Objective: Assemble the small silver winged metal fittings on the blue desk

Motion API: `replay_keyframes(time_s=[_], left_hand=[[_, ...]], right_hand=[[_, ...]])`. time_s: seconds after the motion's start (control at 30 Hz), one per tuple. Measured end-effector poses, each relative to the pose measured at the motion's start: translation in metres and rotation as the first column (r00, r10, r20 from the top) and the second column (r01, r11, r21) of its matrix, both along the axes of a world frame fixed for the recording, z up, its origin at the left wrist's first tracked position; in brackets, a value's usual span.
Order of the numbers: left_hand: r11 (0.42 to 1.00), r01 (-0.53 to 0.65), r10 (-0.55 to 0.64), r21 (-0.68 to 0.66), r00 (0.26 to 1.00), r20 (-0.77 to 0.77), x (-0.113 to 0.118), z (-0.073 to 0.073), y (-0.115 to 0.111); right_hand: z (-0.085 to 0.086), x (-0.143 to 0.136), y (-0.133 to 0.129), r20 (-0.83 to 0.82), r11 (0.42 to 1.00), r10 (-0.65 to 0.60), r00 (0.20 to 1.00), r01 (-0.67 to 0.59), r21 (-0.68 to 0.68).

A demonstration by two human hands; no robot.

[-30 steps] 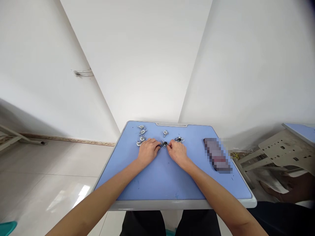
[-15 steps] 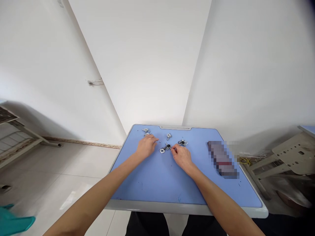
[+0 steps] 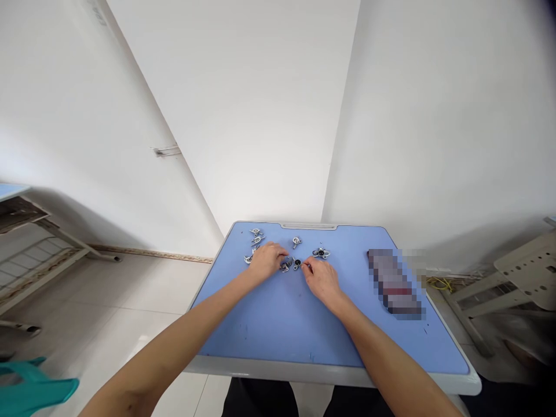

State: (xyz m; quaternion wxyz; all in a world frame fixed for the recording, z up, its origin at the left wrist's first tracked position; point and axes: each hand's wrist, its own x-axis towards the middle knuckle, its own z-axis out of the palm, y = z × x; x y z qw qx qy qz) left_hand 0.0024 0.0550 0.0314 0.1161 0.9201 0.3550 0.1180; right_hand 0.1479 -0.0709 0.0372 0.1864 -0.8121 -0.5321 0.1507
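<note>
desk: blue desk (image 3: 278, 324) against white walls
right hand (image 3: 322, 278): fingertips pinch metal part (image 3: 296, 264) mid-desk
left hand (image 3: 268, 260): curled onto same part's left end
beyond part: loose metal pieces (image 3: 256, 236) near desk's far edge

Small metal fitting (image 3: 292, 264) with black centre lies flat on desk (image 3: 278, 324).

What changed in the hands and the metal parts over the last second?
The left hand went out to the loose parts at far left, then came back to the small metal part at centre. The right hand stayed at that part's right end. The other metal pieces and the blue desk look unchanged.
</note>
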Motion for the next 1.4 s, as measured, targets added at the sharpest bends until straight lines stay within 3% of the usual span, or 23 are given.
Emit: replay_keyframes(time_s=[0.2,0.33,0.57,0.7,0.8,0.87,0.93,1.03,1.1,1.2,1.3,1.4], left_hand=[[0.984,-0.179,0.177,0.028,0.982,0.064,-0.057,0.016,0.025],[0.981,-0.193,0.193,-0.008,0.980,0.039,-0.081,0.013,0.024],[0.977,-0.201,0.206,-0.069,0.974,0.089,-0.079,0.002,0.013],[0.984,-0.142,0.157,-0.109,0.977,0.147,-0.088,0.003,-0.008],[0.979,0.062,-0.011,-0.193,0.966,0.257,-0.091,-0.001,-0.039],[0.944,0.244,-0.160,-0.222,0.927,0.339,-0.088,-0.006,-0.059],[0.891,0.391,-0.281,-0.231,0.874,0.396,-0.081,-0.011,-0.074],[0.814,0.515,-0.362,-0.269,0.812,0.458,-0.069,-0.015,-0.081],[0.793,0.532,-0.363,-0.298,0.804,0.471,-0.065,-0.016,-0.080],[0.829,0.479,-0.343,-0.288,0.843,0.415,-0.065,-0.015,-0.078],[0.900,0.369,-0.285,-0.233,0.901,0.327,-0.065,-0.013,-0.079],[0.932,0.309,-0.247,-0.187,0.923,0.294,-0.060,-0.015,-0.082]], right_hand=[[0.000,0.001,0.002,-0.064,1.000,-0.004,0.998,0.004,0.000],[-0.003,-0.001,0.005,-0.111,0.999,-0.009,0.994,0.012,0.031],[0.005,0.012,0.002,-0.305,0.989,-0.013,0.952,0.057,0.138],[0.011,0.009,-0.004,-0.444,0.960,0.081,0.892,0.050,0.275],[0.006,-0.001,-0.023,-0.549,0.902,0.218,0.807,0.049,0.430],[0.001,-0.008,-0.042,-0.490,0.872,0.271,0.828,0.004,0.489],[0.000,-0.012,-0.062,-0.373,0.876,0.289,0.882,-0.086,0.475],[0.004,-0.012,-0.082,-0.209,0.931,0.254,0.944,-0.180,0.319],[0.011,-0.010,-0.087,-0.091,0.963,0.197,0.976,-0.175,0.203],[0.022,-0.009,-0.087,0.030,0.982,0.142,0.989,-0.145,0.117],[0.033,-0.014,-0.086,-0.043,0.983,0.162,0.986,-0.157,0.099],[0.039,-0.023,-0.085,-0.136,0.970,0.204,0.969,-0.181,0.163]])
